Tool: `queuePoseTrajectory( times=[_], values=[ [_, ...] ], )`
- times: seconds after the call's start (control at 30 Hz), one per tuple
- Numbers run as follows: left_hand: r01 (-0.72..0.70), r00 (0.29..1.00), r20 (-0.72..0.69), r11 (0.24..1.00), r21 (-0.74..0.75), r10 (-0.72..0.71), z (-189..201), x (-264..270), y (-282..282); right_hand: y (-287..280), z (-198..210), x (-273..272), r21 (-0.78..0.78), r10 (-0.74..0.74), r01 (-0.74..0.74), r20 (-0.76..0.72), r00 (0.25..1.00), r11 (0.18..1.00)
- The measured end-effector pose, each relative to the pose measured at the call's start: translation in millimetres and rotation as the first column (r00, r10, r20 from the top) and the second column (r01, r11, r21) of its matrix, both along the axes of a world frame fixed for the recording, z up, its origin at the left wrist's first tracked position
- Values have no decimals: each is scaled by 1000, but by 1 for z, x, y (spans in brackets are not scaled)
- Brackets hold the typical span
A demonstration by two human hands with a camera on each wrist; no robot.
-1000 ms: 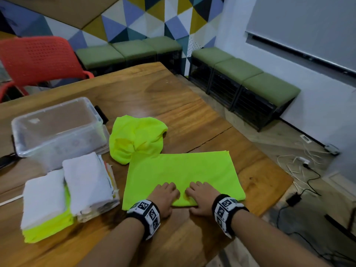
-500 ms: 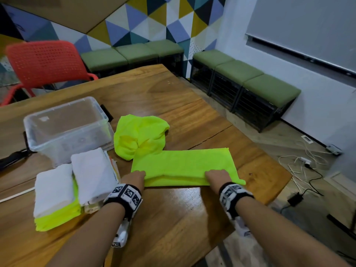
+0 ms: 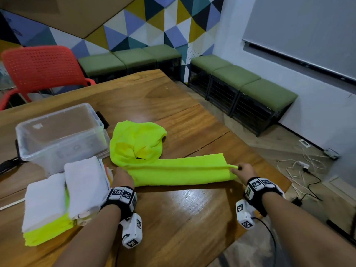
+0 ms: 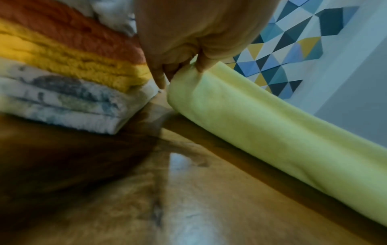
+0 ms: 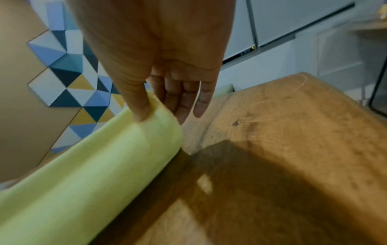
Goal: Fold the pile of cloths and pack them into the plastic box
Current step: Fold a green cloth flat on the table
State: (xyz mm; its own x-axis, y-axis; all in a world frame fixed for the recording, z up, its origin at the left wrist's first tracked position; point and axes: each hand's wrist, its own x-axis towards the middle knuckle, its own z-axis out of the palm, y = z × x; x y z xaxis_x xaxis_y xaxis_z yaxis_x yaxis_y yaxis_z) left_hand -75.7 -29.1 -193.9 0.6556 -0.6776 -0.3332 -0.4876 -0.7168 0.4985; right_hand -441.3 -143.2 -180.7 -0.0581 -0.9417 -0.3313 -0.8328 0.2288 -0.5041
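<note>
While both my hands hold the neon-yellow cloth (image 3: pixel 179 174) at its ends, it lies as a long band across the near part of the tabletop (image 3: pixel 173 218), its upper layer raised into a ridge along the length. My left hand (image 3: pixel 123 179) is at the band's left end; the left wrist view shows thumb and fingers (image 4: pixel 160 77) curled and pinching the cloth edge there. My right hand (image 3: pixel 244 171) is at the right end; the right wrist view shows the thumb pressed onto the cloth's top layer with the other fingers (image 5: pixel 184 101) fairly straight behind it, so the corner is nipped between thumb and fingers. Whether the cloth's near fold touches the wood along its whole length I cannot tell.

A second neon-yellow cloth (image 3: pixel 136 143), crumpled and unfolded, sits just behind the band's left part, touching it. The plastic box (image 3: pixel 57 137), clear and without cloths in it, stands at the left rear. Just beside my left hand are two stacks of folded cloths: the nearer stack (image 3: pixel 46 205), white on top with neon yellow beneath, and the right stack (image 3: pixel 84 184), white on top; the left wrist view shows orange, yellow and patterned layers in it.

An orange chair (image 3: pixel 42 68) stands behind the tabletop. Green benches (image 3: pixel 240 81) line the walls. Cables (image 3: pixel 300 166) lie on the floor at right.
</note>
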Motion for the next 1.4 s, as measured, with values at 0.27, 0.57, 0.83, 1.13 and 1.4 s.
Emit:
queuePoseTrajectory(
  times=[0.27,0.57,0.83,1.13,1.4],
  values=[
    [-67,997,-52,989,-129,61,-1,7,-19,-33,-9,24,-103,-86,107,190,978,989],
    [-54,998,26,989,140,51,-17,7,-29,-63,-26,40,-9,87,-89,-122,989,996],
    [-8,997,75,965,262,-12,-17,12,-40,-75,-35,53,161,214,-160,-418,883,974],
    [31,994,90,935,352,-67,-7,7,-41,-80,-39,57,178,242,-178,-470,849,968],
    [88,926,334,958,271,-179,-6,-3,-48,-76,-16,77,-85,282,-363,-477,833,928]
  ],
)
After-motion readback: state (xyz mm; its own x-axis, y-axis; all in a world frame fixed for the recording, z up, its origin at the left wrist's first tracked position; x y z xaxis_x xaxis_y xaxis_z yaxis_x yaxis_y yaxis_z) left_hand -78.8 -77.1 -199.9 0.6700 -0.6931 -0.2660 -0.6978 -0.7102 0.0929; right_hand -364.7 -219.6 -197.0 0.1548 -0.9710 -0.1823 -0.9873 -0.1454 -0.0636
